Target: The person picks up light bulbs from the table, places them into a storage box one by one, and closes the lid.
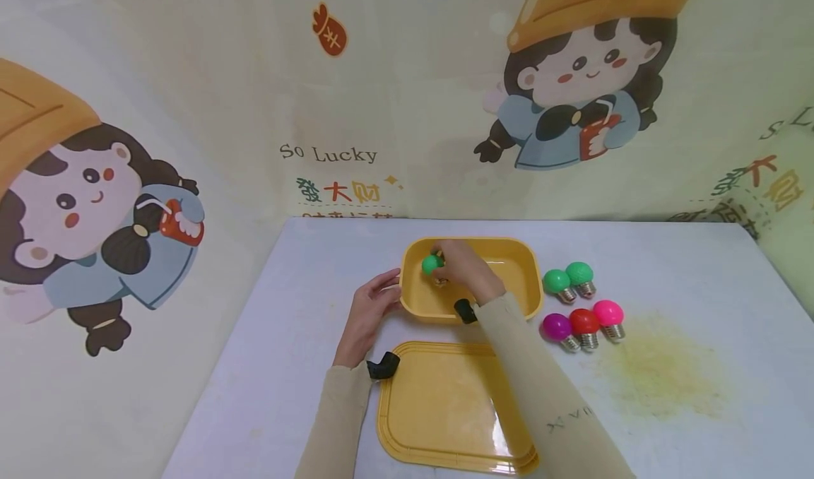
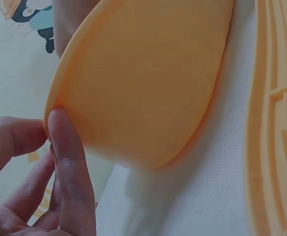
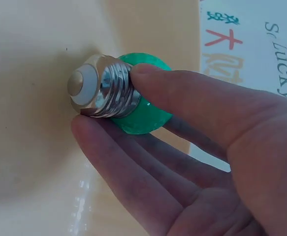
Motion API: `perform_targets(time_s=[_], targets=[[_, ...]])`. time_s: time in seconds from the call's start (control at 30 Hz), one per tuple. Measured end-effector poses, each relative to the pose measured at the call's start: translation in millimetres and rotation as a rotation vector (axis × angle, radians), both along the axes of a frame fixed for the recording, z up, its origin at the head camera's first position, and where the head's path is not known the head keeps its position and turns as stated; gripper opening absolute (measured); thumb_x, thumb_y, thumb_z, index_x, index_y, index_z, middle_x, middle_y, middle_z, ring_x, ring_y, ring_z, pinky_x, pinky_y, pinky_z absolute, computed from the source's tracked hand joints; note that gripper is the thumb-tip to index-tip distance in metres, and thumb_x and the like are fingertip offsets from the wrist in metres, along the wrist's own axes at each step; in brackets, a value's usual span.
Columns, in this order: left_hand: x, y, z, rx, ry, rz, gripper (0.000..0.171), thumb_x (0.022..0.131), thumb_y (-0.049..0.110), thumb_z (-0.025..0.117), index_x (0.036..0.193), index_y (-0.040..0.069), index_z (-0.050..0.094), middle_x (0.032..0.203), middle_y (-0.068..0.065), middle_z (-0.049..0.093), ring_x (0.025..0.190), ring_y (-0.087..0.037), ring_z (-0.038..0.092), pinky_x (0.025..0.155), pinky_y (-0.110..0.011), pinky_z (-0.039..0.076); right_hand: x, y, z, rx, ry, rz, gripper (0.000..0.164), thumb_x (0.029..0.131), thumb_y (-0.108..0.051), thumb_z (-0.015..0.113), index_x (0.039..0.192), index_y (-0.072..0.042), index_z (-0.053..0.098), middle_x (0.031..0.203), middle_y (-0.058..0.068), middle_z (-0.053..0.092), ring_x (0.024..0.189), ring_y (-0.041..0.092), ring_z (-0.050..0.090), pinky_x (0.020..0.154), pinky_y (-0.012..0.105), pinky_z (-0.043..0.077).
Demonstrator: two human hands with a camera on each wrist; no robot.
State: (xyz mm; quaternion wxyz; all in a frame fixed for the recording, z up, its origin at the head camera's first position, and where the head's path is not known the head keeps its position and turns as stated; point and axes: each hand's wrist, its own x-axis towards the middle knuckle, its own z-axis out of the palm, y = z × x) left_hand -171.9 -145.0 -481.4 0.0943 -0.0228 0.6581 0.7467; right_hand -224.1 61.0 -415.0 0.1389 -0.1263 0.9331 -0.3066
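A green light bulb (image 1: 431, 264) with a silver screw base is pinched by my right hand (image 1: 467, 268) inside the yellow plastic box (image 1: 535, 281). In the right wrist view, thumb and fingers hold the bulb (image 3: 116, 91) around its metal base, whose contact tip points away from the palm. My left hand (image 1: 371, 313) is at the box's left end. Seen from the left wrist, the thumb (image 2: 70, 147) and a finger pinch the rim of the box (image 2: 148, 73). The rest of the box floor is partly hidden by the right hand and forearm.
Right of the box lie two green bulbs (image 1: 557, 281), and nearer the front a purple bulb (image 1: 557, 326), a red bulb (image 1: 583, 321) and a pink bulb (image 1: 608, 313). A flat yellow lid (image 1: 445, 408) lies in front of the box, partly under the right sleeve (image 1: 553, 387).
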Motion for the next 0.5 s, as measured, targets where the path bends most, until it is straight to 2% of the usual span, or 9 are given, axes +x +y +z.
perform_targets(time_s=[0.17, 0.5], targets=[[0.8, -0.3, 0.7, -0.008, -0.006, 0.007, 0.038, 0.094, 0.006, 0.065, 0.131, 0.01, 0.063, 0.126, -0.015, 0.061, 0.102, -0.027, 0.064, 0.076, -0.027, 0.059, -4.6, -2.5, -2.7, 0.009, 0.003, 0.032, 0.035, 0.09, -0.008, 0.072, 0.122, 0.004, 0.063, 0.109, 0.015, 0.064, 0.089, 0.025, 0.054, 0.087, 0.035, 0.05], [-0.5, 1.2, 0.0, -0.011, 0.003, 0.003, 0.039, 0.094, 0.005, 0.064, 0.133, 0.01, 0.062, 0.127, -0.015, 0.061, 0.102, -0.027, 0.064, 0.075, -0.026, 0.058, -9.7, -7.7, -4.6, 0.043, -0.035, 0.061, 0.037, 0.09, -0.009, 0.072, 0.122, 0.005, 0.062, 0.111, 0.015, 0.064, 0.093, 0.025, 0.055, 0.087, 0.034, 0.049]])
